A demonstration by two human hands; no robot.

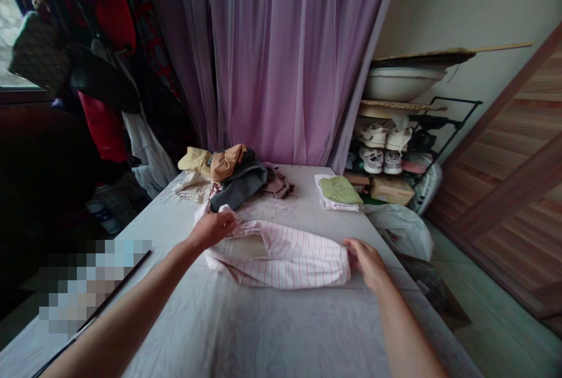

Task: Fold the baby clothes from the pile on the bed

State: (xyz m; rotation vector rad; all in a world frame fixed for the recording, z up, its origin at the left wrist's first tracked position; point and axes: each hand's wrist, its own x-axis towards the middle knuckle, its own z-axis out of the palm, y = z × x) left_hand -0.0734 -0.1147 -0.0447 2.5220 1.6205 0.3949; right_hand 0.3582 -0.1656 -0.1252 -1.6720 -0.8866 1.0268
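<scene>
A white garment with pink stripes [302, 255] lies stretched sideways on the pale patterned cloth of the table [307, 331]. It looks like small trousers, with a gap between two long parts toward its left. My left hand [214, 229] is closed on the bunched fabric at the left end. At the right end, my right hand [366, 261] has its fingers curled at the edge of the cloth; the thumb side is partly hidden. Just beyond my left hand is a loose heap of clothes, with a dark grey garment [239, 185] nearest.
The heap also holds a tan piece [228, 161] and a yellow piece [195, 160]. A folded green cloth [340, 189] rests on folded white fabric at the back right. A pixelated flat object [96, 290] lies at left. A shoe rack [465, 114] stands beyond the right edge.
</scene>
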